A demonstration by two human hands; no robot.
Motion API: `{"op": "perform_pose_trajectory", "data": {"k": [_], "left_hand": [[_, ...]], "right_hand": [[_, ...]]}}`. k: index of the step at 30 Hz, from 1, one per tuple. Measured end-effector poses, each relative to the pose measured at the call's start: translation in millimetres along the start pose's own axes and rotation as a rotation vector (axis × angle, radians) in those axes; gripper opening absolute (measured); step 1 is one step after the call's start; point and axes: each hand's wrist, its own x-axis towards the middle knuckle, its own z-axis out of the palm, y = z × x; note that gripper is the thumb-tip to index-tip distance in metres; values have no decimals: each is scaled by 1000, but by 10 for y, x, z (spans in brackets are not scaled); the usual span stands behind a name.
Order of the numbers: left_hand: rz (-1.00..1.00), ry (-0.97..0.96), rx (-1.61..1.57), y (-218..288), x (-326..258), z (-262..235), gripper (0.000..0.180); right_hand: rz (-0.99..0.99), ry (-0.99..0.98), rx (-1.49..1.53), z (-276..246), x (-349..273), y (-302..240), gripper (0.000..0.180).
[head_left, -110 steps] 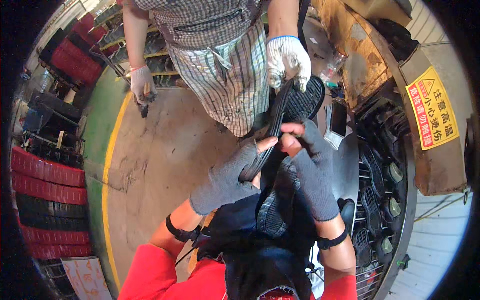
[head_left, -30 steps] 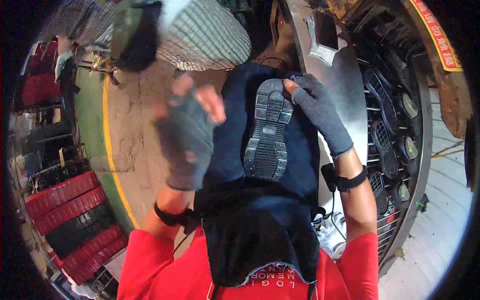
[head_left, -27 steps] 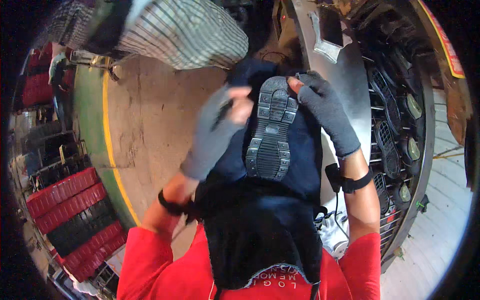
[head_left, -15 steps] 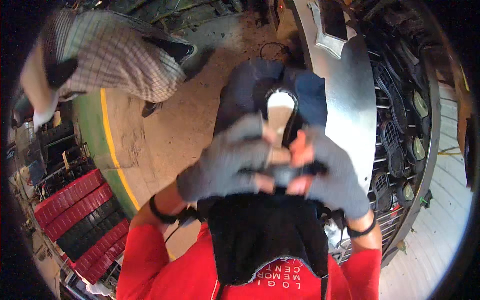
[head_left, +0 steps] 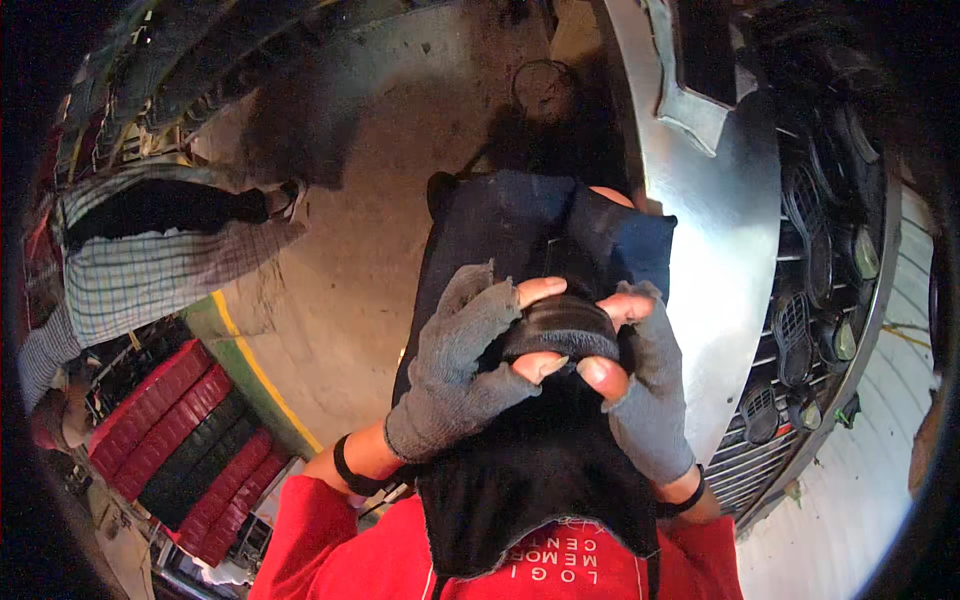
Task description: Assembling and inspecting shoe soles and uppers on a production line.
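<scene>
Between my two hands, over my lap, is a black shoe (head_left: pixel 563 328) with its rounded end and sole edge turned toward me. My left hand (head_left: pixel 463 350), in a grey fingerless glove, grips its left side with the thumb on the near edge and fingers on the far side. On the other side my right hand (head_left: pixel 645 375), gloved the same way, pinches it with thumb and fingertips. The far part of the shoe blends into the dark cloth over my lap, and its inside is hidden.
A curved metal table (head_left: pixel 725 260) stands at my right. Beyond it, a barred rack (head_left: pixel 745 470) carries several black shoe soles (head_left: pixel 795 340). Red and black ridged pieces (head_left: pixel 165 415) lie in rows at left. Another person in a checked garment (head_left: pixel 150 285) is at far left.
The shoe has been tipped, so its pale insole no longer shows and its rounded end faces me. Both hands keep hold. The other person has moved further left and nearer.
</scene>
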Motion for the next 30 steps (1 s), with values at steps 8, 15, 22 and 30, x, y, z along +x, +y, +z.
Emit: {"op": "perform_pose_trajectory", "data": {"k": [8,15,22,30], "left_hand": [[-48,-121,-5,-208,279,-96,60],[60,-213,16,-311,266,-237,83],[107,-368,-431,264,-281,-267,117],[1116,-260,153,1028,-310,-332,67]], "right_hand": [[-237,-138,-360,-128,406,15,51],[-276,-277,-512,-143,556,-94,72],[-704,-252,-616,-94,-564,-231,69],[284,-300,735,-492,-1187,-252,76]]}}
